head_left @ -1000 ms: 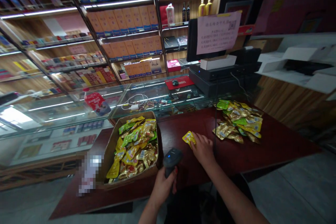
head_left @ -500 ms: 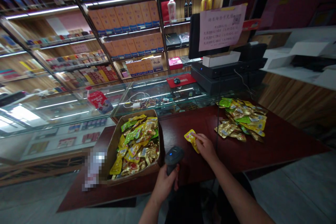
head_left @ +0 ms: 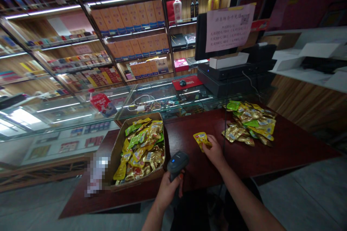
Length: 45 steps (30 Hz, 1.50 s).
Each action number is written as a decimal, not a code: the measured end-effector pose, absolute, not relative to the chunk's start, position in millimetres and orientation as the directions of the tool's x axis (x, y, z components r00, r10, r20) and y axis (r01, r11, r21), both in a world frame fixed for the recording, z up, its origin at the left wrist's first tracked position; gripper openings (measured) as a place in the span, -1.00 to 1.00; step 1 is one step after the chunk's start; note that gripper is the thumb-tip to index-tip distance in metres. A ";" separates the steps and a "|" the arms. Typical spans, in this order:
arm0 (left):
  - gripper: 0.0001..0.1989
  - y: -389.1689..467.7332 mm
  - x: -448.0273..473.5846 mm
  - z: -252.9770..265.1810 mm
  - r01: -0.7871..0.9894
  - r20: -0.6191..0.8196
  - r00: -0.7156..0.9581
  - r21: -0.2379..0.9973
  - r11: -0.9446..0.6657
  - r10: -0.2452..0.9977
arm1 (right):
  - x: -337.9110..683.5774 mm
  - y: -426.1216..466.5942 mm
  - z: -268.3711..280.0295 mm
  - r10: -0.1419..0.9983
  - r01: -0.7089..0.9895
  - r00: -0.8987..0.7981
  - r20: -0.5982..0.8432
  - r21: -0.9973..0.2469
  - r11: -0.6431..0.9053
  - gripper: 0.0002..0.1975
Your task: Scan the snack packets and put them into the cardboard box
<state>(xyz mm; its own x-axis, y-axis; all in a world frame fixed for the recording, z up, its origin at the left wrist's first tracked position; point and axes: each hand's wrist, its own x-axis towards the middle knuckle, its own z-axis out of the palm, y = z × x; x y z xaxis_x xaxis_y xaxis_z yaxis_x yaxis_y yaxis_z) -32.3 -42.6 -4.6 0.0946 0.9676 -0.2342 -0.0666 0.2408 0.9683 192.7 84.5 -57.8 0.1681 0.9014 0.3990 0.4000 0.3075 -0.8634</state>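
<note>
My left hand (head_left: 168, 188) is wrapped round the handle of a dark barcode scanner (head_left: 178, 161), whose head shows a small blue light. My right hand (head_left: 215, 151) pinches a yellow snack packet (head_left: 200, 139) over the table, to the right of the scanner and a little beyond it. To the left stands an open cardboard box (head_left: 116, 155) full of gold, yellow and green packets (head_left: 143, 148). A loose pile of similar packets (head_left: 251, 121) lies on the table to the right of my right hand.
The dark red table (head_left: 187, 126) meets a glass display counter (head_left: 159, 94). On the counter are a monitor with a paper sign (head_left: 229, 27), a mouse (head_left: 183, 83), a white cable (head_left: 141, 108) and a red package (head_left: 101, 103). A thin dark cable (head_left: 225, 115) hangs in front of the table.
My right hand has turned the yellow packet and shifted it slightly right, so its printed face shows more. The scanner in my left hand has tilted slightly to the left.
</note>
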 end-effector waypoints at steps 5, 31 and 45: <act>-0.43 -42.6 -33.1 -5.3 -0.081 -0.220 0.102 0.970 0.228 0.970 | 193.8 82.3 -54.1 0.872 0.442 0.172 0.457 -0.827 0.347 -0.70; -0.39 -39.4 -24.9 -11.1 -0.072 -0.244 0.028 0.967 0.246 0.969 | 172.6 107.2 -37.6 0.973 -0.058 0.205 0.108 -0.991 0.122 -0.36; -0.39 -39.7 -28.4 -19.5 -0.053 -0.243 0.032 0.968 0.245 0.969 | 147.2 126.5 -22.8 0.963 0.675 0.257 0.085 -0.728 -0.116 -0.35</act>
<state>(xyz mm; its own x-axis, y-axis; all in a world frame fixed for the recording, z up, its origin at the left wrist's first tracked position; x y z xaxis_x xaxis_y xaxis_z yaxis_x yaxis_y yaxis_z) -28.4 -39.7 -19.5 0.0318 0.9694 -0.2433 -0.0534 0.2447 0.9681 147.2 126.5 -22.8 0.2567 0.9628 0.0845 0.6752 -0.1161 -0.7284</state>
